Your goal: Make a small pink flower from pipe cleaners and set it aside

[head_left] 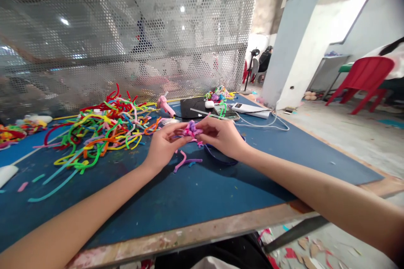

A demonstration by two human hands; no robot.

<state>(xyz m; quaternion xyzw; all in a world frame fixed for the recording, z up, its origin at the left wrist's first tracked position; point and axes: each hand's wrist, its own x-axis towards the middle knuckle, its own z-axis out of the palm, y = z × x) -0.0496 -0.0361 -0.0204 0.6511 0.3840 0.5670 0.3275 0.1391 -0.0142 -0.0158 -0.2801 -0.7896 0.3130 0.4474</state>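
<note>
Between my two hands, just above the table, is a small purple and pink bundle of twisted pipe cleaners (192,129). My left hand (163,142) pinches its left side with thumb and fingers. From the right, my right hand (222,135) grips the same bundle with fingertips together. A dark blue ring-shaped band (221,159) lies under my right hand, partly hidden by it. Loose pink and purple pipe cleaner pieces (186,161) rest on the blue tabletop below the bundle.
A large tangle of coloured pipe cleaners (104,128) spreads at the left. Behind my hands lie a pink glue gun (166,106), a black flat device (191,108) and a white power strip (252,110) with a cable. A perforated metal panel (132,46) borders the table's back.
</note>
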